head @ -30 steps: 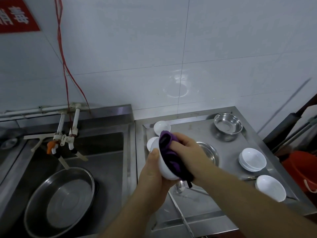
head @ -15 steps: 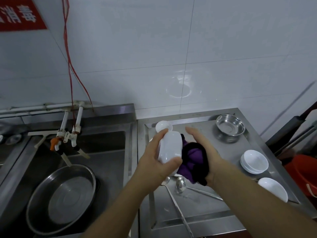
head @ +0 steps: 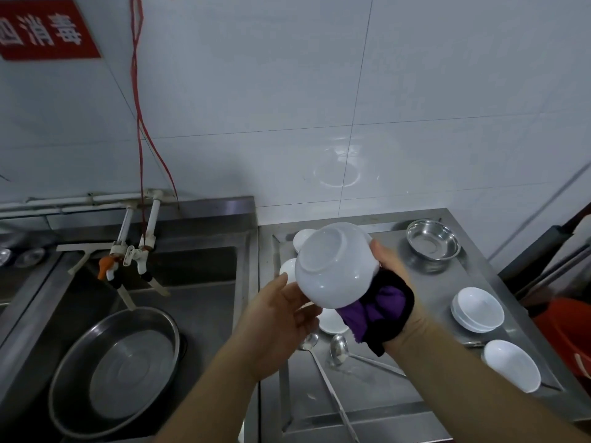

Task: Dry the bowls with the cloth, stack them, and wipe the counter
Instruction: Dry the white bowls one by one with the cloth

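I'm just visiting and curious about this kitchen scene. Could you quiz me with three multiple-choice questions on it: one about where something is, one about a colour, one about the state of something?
1. Where does the large steel pan lie?
A. In the sink
B. On the counter
C. On the wall

2. What colour is the cloth?
A. Yellow
B. Purple and black
C. Green

3. How is the held white bowl turned?
A. Base toward the camera
B. Opening toward the camera
C. Resting flat on the counter

Answers:
1 A: the pan sits in the basin under the taps.
2 B: purple folds with a dark edge show in the right hand.
3 A: its round foot ring faces us, with the left hand supporting it.
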Motion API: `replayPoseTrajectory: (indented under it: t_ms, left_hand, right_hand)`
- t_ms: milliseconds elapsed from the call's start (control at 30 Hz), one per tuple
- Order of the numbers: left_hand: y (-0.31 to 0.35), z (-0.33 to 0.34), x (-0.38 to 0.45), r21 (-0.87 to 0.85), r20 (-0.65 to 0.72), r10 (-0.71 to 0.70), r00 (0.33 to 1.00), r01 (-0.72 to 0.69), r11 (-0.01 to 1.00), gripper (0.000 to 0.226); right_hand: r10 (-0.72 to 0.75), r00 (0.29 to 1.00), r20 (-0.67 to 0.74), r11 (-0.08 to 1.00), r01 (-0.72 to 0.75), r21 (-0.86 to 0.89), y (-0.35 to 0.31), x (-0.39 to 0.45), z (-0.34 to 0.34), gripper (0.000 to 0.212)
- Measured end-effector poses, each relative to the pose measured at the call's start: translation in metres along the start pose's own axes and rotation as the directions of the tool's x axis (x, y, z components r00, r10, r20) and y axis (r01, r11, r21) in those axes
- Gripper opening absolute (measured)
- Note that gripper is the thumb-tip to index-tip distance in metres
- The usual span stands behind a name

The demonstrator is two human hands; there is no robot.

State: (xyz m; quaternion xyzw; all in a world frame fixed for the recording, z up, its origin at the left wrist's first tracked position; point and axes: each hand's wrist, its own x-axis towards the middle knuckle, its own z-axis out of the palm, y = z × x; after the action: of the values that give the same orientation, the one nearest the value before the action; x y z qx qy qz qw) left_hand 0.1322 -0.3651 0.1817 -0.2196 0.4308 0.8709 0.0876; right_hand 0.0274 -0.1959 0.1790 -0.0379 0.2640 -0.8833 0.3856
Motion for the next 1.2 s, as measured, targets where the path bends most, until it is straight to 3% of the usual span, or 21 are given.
replayPoseTrajectory:
  t_ms: [167, 300, 467, 600, 667, 733, 833, 900, 967, 1033, 1067, 1100, 1200]
  left_hand:
    - [0.002, 0.009, 0.001, -0.264, 0.037, 0.025, 0.999, -0.014, 0.964, 0.053]
    - [0.006, 0.008, 0.005, -0.301, -0.02, 0.083, 0.996, -0.085, 0.95, 0.051]
    - [0.022, 0.008, 0.004, -0.298, 0.038, 0.185, 0.982, -0.165, 0.94, 0.042]
    - [0.034, 0.008, 0.0, -0.242, 0.127, 0.243, 0.962, -0.208, 0.948, 0.043]
    - [0.037, 0.006, -0.001, -0.151, 0.087, 0.267, 0.96, -0.252, 0.956, 0.039]
    - [0.038, 0.004, -0.003, -0.009, 0.051, 0.293, 0.955, -0.293, 0.956, 0.034]
    - [0.036, 0.009, -0.006, 0.188, 0.053, 0.304, 0.951, -0.309, 0.932, 0.024]
    - [0.035, 0.016, -0.008, 0.224, 0.11, 0.3, 0.948, -0.318, 0.921, 0.022]
    - [0.037, 0.021, -0.01, 0.207, 0.209, 0.29, 0.934, -0.332, 0.92, 0.028]
    - [0.038, 0.023, -0.013, 0.21, 0.287, 0.278, 0.916, -0.344, 0.915, 0.033]
    - [0.038, 0.022, -0.014, 0.204, 0.309, 0.276, 0.91, -0.347, 0.916, 0.035]
    - [0.038, 0.021, -0.015, 0.183, 0.324, 0.274, 0.906, -0.344, 0.921, 0.036]
    - [0.033, 0.018, -0.016, 0.148, 0.345, 0.291, 0.892, -0.357, 0.922, 0.036]
  right_hand:
    - [0.018, 1.0, -0.025, 0.999, -0.019, -0.037, 0.011, -0.001, -0.007, 0.056]
    - [0.054, 0.994, -0.1, 0.996, -0.06, -0.063, 0.009, -0.003, -0.001, 0.056]
    - [0.029, 0.951, -0.309, 0.997, -0.051, -0.064, 0.015, -0.001, 0.002, 0.058]
    - [-0.12, 0.846, -0.52, 0.984, 0.034, -0.173, 0.019, -0.001, 0.002, 0.035]
    - [-0.193, 0.811, -0.553, 0.979, 0.124, -0.159, 0.01, -0.003, 0.009, 0.037]
    - [-0.301, 0.813, -0.498, 0.949, 0.202, -0.243, -0.003, -0.004, 0.026, 0.034]
    - [-0.558, 0.767, -0.317, 0.744, 0.293, -0.601, -0.016, -0.005, 0.057, 0.029]
    - [-0.667, 0.745, 0.024, 0.449, 0.427, -0.784, -0.018, -0.008, 0.074, 0.023]
    - [-0.549, 0.732, 0.403, 0.072, 0.522, -0.85, -0.017, -0.01, 0.078, 0.026]
    - [-0.326, 0.709, 0.626, -0.283, 0.558, -0.78, -0.019, -0.01, 0.075, 0.035]
    - [-0.25, 0.7, 0.669, -0.364, 0.573, -0.735, -0.022, -0.008, 0.073, 0.037]
    - [-0.219, 0.704, 0.675, -0.376, 0.578, -0.725, -0.023, -0.006, 0.073, 0.037]
    - [-0.315, 0.737, 0.598, -0.242, 0.547, -0.801, -0.023, 0.002, 0.073, 0.029]
